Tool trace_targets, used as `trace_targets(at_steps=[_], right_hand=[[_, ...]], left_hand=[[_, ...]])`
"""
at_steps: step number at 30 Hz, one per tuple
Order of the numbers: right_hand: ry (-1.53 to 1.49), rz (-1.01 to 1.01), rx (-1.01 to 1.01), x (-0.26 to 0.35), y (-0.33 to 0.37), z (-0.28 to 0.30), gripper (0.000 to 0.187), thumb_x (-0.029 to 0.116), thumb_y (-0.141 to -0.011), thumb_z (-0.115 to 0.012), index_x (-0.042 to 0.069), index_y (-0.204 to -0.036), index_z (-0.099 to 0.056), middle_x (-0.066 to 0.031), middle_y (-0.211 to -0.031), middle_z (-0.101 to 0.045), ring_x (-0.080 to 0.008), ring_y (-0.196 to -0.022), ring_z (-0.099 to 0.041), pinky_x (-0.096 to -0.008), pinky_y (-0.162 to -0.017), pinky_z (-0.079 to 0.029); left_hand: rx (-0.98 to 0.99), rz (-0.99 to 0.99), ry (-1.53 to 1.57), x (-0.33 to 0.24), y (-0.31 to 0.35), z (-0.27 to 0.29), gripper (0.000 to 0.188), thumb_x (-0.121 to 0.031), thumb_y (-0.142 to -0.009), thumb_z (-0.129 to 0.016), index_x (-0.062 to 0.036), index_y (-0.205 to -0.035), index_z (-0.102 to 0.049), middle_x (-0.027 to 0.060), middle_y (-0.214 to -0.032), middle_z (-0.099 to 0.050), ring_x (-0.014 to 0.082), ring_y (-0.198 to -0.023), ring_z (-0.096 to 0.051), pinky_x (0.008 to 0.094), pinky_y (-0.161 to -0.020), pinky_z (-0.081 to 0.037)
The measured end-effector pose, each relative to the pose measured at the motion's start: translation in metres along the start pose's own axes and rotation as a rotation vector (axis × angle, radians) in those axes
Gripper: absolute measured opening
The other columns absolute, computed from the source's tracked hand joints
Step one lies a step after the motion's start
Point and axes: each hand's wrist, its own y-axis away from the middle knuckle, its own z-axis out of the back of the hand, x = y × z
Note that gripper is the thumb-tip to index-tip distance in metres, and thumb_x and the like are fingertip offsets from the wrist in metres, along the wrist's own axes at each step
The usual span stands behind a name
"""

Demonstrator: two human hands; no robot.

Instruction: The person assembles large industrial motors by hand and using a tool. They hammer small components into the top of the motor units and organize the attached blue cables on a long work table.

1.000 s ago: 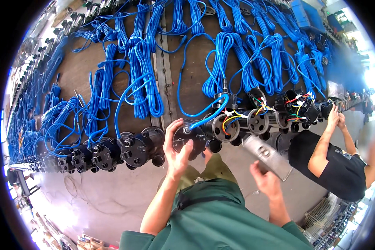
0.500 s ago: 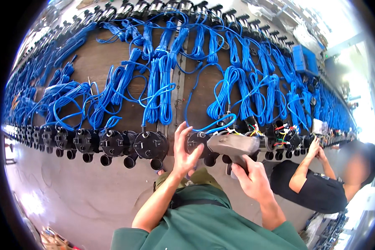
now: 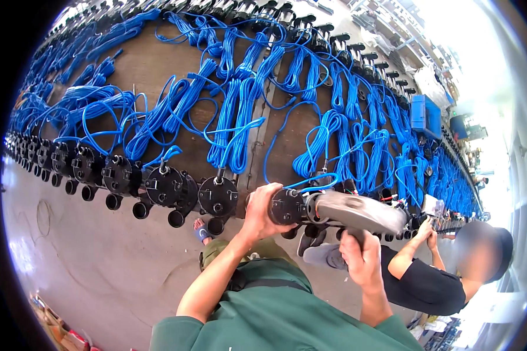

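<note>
- Your left hand [image 3: 260, 215] curls around the round black cap [image 3: 288, 207] at the edge of the table [image 3: 143, 61]; likely stiff, smooth, best held by its rim.
- Your right hand [image 3: 363, 258] clasps the grey tool [image 3: 366, 212], probably heavy, by its handle [image 3: 356, 234].

Brightly lit. Blown out to white at upper right. Glaring on floor [image 3: 111, 257] at far left. Darker across brown worktop [image 3: 148, 54]. Bent toward rim, black in corners. Blurred over co-worker's head [image 3: 477, 251].
</note>
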Motion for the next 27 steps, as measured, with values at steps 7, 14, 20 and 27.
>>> trace_targets(at_steps=[7, 14, 20, 27], right_hand=[[0.328, -0.204, 0.129, -0.056, -0.004, -0.009, 0.034, 0.03, -0.102, -0.068, -0.004, -0.099, -0.066, -0.0183, -0.071, -0.065, -0.0292, -0.063, -0.065, -0.0395, -0.061, -0.05], [0.276, 0.244, 0.011, -0.011, -0.011, -0.034, 0.027, 0.024, -0.104, -0.065, -0.004, -0.104, -0.065, -0.0077, -0.075, -0.064, -0.0152, -0.067, -0.061, -0.0356, -0.063, -0.05], [0.272, -0.165, 0.247, -0.028, -0.029, -0.039, 0.035, 0.03, -0.105, -0.065, -0.005, -0.099, -0.065, -0.0056, -0.066, -0.055, -0.0119, -0.062, -0.052, -0.0363, -0.057, -0.045], [0.14, -0.116, -0.045, -0.044, 0.01, -0.001, 0.031, 0.025, -0.104, -0.066, -0.004, -0.094, -0.064, -0.0099, -0.062, -0.061, -0.0121, -0.054, -0.053, -0.033, -0.052, -0.044]], left_hand=[[0.024, -0.005, 0.015, -0.003, 0.006, 0.0, 0.098, -0.03, -0.053, -0.099, -0.0095, -0.139, -0.055, 0.0143, -0.131, -0.063, 0.0361, -0.122, -0.061, 0.0464, -0.106, -0.046], [0.0, -0.024, 0.016, 0.002, 0.007, 0.0, 0.101, -0.029, -0.052, -0.099, -0.0101, -0.14, -0.055, 0.0144, -0.133, -0.064, 0.0371, -0.123, -0.06, 0.0482, -0.106, -0.046], [-0.004, 0.005, -0.031, 0.005, 0.01, 0.002, 0.102, -0.029, -0.05, -0.099, -0.0101, -0.14, -0.054, 0.0129, -0.132, -0.064, 0.0362, -0.122, -0.061, 0.0466, -0.106, -0.046], [0.007, -0.033, -0.047, 0.002, 0.008, -0.001, 0.1, -0.033, -0.054, -0.098, -0.0075, -0.141, -0.055, 0.0135, -0.133, -0.064, 0.0348, -0.122, -0.062, 0.0465, -0.105, -0.047]])
